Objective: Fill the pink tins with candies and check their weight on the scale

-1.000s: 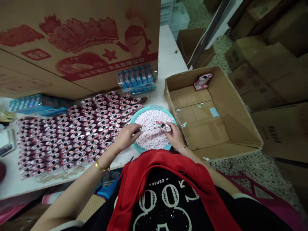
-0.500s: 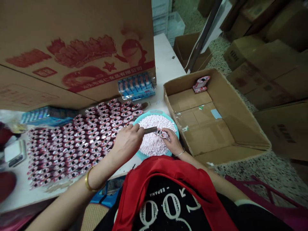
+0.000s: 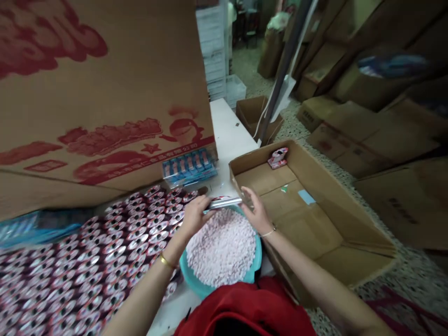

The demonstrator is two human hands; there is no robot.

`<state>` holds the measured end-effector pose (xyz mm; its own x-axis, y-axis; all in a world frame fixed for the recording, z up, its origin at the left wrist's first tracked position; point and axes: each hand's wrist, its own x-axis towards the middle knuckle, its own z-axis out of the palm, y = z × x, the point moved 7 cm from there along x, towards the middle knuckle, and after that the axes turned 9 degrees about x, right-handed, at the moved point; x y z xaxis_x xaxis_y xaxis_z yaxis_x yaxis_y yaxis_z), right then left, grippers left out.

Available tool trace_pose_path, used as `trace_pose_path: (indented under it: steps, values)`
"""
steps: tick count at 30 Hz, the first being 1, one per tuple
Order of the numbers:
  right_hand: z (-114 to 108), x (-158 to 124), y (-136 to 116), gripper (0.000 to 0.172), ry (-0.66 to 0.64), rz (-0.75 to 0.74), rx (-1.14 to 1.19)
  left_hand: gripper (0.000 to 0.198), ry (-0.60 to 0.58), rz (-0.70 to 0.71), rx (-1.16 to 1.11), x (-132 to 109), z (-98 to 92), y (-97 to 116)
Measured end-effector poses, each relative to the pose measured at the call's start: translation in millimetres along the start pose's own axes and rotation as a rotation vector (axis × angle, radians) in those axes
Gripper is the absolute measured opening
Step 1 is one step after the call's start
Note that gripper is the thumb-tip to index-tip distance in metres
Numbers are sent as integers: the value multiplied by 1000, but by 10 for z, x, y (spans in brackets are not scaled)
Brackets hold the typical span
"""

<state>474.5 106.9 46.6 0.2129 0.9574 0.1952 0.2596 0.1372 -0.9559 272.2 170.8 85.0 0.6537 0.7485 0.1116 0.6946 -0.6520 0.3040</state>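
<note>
Over the far rim of a teal basin (image 3: 259,256), my left hand (image 3: 196,215) is closed on one end of a shiny, silvery strip-like thing (image 3: 224,202). My right hand (image 3: 257,213) grips its other end between thumb and fingers. Blur hides what kind of thing it is. Small pale pink pellets (image 3: 222,249) fill the basin below. To the left, many small red-and-white packs with oval tops and dark round middles (image 3: 115,256) stand in close rows, near my left forearm.
An open cardboard box (image 3: 304,219) at the right holds a red-and-white pack (image 3: 278,157) in its far corner. A large printed carton (image 3: 133,93) rises behind the rows. Blue packs (image 3: 189,165) lie before it. A dark pole (image 3: 280,74) stands beyond the table.
My view has tilted up. Both hands have moved to the basin's far rim. The dark strip and small pack they held are no longer distinguishable; a silvery strip now spans them.
</note>
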Motion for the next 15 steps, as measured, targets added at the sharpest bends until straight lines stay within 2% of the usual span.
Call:
trace_pose_path:
  steps: [3, 6, 8, 9, 11, 13, 15]
  values:
    - [-531, 565, 425, 33, 227, -45, -228, 38, 27, -140, 59, 217, 282, -518]
    - [-1082, 1081, 905, 32, 367, -27, -465, 41, -72, -221, 155, 296, 612, -962]
    - [-1407, 1366, 1161, 40, 434, 21, -607, 41, -143, -225, 195, 269, 782, -1161]
    - [-1529, 1493, 1261, 45, 433, 53, -669, 41, -168, -221, 202, 237, 837, -1226]
    - [-1681, 1713, 1418, 54, 341, 130, -781, 43, -192, -257, 210, 141, 870, -1306]
    - [-1739, 1856, 1543, 56, 176, 214, -890, 49, -211, -338, 201, 9, 816, -1308]
    - [-1781, 1904, 1642, 52, 73, 283, -1001, 51, -221, -395, 127, -148, 704, -1209]
